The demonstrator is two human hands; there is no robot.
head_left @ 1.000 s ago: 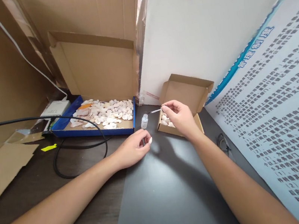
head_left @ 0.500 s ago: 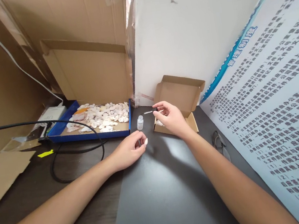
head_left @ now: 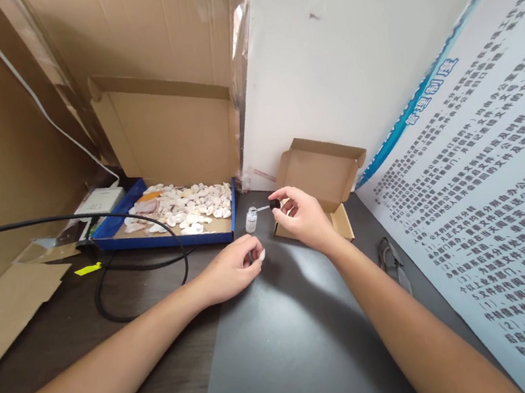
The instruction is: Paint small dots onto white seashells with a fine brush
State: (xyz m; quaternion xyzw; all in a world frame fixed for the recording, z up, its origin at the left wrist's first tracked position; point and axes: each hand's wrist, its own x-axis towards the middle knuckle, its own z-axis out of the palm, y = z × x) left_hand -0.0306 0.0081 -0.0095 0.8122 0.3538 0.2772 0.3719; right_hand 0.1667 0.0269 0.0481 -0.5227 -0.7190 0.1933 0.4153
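My right hand [head_left: 302, 219] pinches a thin brush with a black cap [head_left: 268, 207], its tip at the mouth of a small clear bottle [head_left: 251, 219] standing on the dark table. My left hand [head_left: 234, 269] rests on the table just in front of the bottle, fingers curled together on something small I cannot make out. Behind my right hand lies a small open cardboard box [head_left: 322, 170]. A blue-edged tray box [head_left: 112, 225] full of several pale shells [head_left: 183, 208] sits to the left of the bottle.
A grey mat [head_left: 296, 344] covers the table in front of me. A black cable [head_left: 103, 261] loops across the left side, near a white device [head_left: 101, 201] and a cardboard flap [head_left: 1, 307]. A printed poster [head_left: 504, 211] leans along the right; glasses [head_left: 392, 259] lie beside it.
My right hand has carried the brush leftward from over the small box to the bottle's mouth. My left hand has stayed put.
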